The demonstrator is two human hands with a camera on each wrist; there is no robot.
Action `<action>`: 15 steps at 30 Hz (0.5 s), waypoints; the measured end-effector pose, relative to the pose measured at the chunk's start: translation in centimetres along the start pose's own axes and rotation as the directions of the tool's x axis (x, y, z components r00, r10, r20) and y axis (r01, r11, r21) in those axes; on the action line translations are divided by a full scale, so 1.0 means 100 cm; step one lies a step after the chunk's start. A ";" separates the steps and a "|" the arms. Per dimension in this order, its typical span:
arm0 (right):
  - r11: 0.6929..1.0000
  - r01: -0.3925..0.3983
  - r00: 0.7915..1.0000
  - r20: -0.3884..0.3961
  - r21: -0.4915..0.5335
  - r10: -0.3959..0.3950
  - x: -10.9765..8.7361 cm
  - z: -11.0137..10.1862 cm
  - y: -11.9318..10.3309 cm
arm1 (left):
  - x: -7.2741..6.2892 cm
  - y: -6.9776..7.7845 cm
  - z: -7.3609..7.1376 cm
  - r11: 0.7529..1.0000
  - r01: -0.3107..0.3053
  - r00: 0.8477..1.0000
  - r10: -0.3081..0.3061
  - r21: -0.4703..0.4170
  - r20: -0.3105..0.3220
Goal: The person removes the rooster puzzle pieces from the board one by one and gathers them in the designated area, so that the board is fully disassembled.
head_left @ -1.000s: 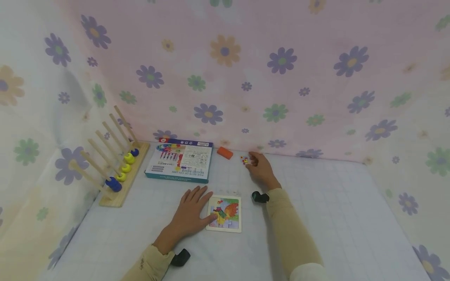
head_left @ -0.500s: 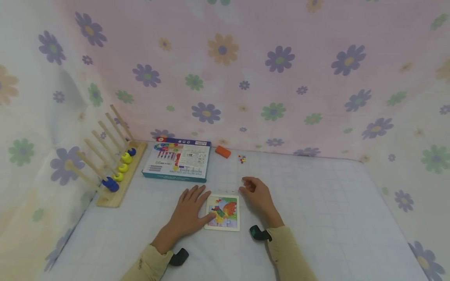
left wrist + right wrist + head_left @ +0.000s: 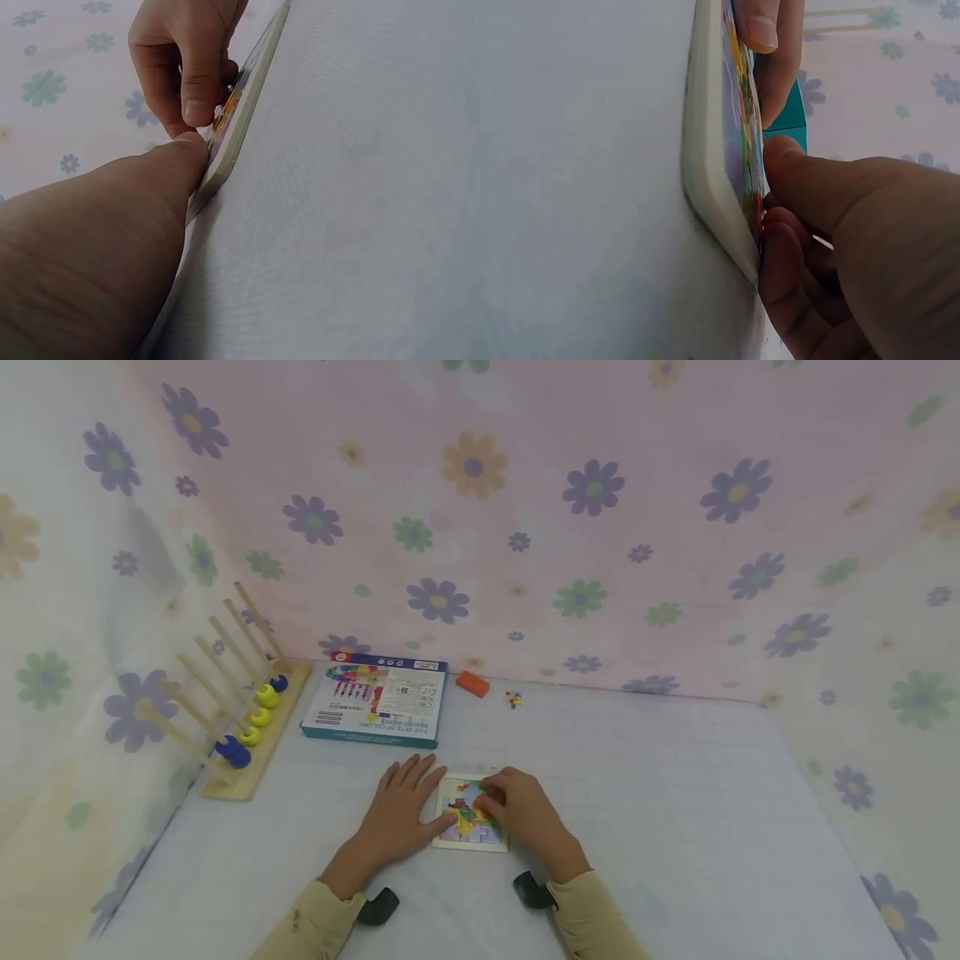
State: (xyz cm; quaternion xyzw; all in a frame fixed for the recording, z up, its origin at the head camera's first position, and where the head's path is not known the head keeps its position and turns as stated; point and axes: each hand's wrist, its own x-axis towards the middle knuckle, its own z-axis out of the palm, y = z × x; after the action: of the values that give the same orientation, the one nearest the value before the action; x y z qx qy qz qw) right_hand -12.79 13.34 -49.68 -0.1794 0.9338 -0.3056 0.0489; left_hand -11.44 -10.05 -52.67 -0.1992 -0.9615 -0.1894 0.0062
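Observation:
A small jigsaw puzzle [image 3: 468, 833] with a colourful picture and a white frame lies on the white cloth, in the middle of the head view. My left hand [image 3: 397, 814] lies spread beside its left edge, fingers straight and thumb over the picture. Over the upper right part of the puzzle is my right hand [image 3: 528, 814], fingers bent, with thumb and index tips close together at the surface. In the right wrist view the right thumb [image 3: 787, 154] touches the picture side near a frame corner. I cannot tell whether a puzzle piece is between those fingertips.
A flat printed box [image 3: 375, 702] lies behind the left hand. Further left stands a wooden peg rack [image 3: 258, 752] with blue and yellow beads. An orange block [image 3: 472, 683] and a small multicoloured item [image 3: 513, 699] lie near the flowered back curtain [image 3: 495, 568].
My right hand has drawn back from the small multicoloured item and moved left onto the puzzle's upper right. My left hand stays beside the puzzle.

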 end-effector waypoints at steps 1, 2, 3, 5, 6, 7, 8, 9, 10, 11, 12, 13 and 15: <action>1.000 0.006 1.000 0.002 -0.013 -0.006 0.001 0.000 -0.002 | 0.000 -0.001 0.000 1.000 0.000 1.000 0.000 -0.003 -0.002; 1.000 0.011 1.000 0.002 -0.027 -0.011 0.002 0.000 -0.003 | 0.000 -0.002 -0.001 1.000 -0.001 1.000 0.001 -0.005 -0.002; 0.999 0.016 1.000 0.001 -0.041 -0.016 0.002 0.000 -0.004 | 0.000 -0.003 -0.001 1.000 -0.003 1.000 0.003 -0.005 -0.005; 0.998 0.026 1.000 0.002 -0.061 -0.026 0.004 -0.001 -0.006 | 0.001 -0.004 -0.001 1.000 -0.006 1.000 0.006 -0.008 -0.009; 0.997 0.033 0.999 0.003 -0.067 -0.033 0.005 -0.001 -0.007 | 0.002 -0.005 -0.001 1.000 -0.005 1.000 0.005 -0.010 -0.013; 0.997 0.036 0.999 0.008 -0.071 -0.035 0.006 -0.001 -0.008 | 0.002 -0.005 -0.001 1.000 -0.004 1.000 0.004 -0.010 -0.017; 0.996 0.037 0.999 0.016 -0.077 -0.036 0.006 -0.001 -0.008 | 0.002 -0.006 0.000 1.000 -0.003 1.000 0.003 -0.007 -0.019; 0.996 0.035 0.999 0.023 -0.080 -0.033 0.006 -0.002 -0.008 | 0.002 -0.006 0.001 1.000 -0.003 1.000 0.003 -0.007 -0.018; 0.996 0.030 0.999 0.031 -0.086 -0.028 0.006 -0.002 -0.008 | 0.002 -0.006 0.001 1.000 -0.002 1.000 0.002 -0.007 -0.016; 0.996 0.021 0.999 0.038 -0.091 -0.018 0.007 -0.002 -0.008 | 0.002 -0.006 0.002 1.000 -0.005 1.000 0.005 -0.007 -0.018; 0.995 0.016 0.999 0.043 -0.098 -0.012 0.007 -0.002 -0.008 | 0.001 -0.006 0.003 1.000 -0.004 1.000 0.004 -0.005 -0.014; 0.995 0.006 0.999 0.049 -0.104 -0.001 0.007 -0.002 -0.008 | 0.001 -0.006 0.004 1.000 -0.003 1.000 0.003 -0.002 -0.011; 0.994 -0.002 0.999 0.054 -0.108 0.008 0.007 -0.002 -0.008 | 0.001 -0.006 0.004 1.000 0.000 1.000 0.000 0.000 -0.003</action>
State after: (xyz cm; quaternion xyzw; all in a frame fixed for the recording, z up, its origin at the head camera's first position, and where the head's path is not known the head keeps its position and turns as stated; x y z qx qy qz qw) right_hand -13.18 12.57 -49.05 -0.1879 0.9478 -0.2494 0.0652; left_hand -11.70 -10.32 -53.28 -0.1988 -0.9615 -0.1896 0.0077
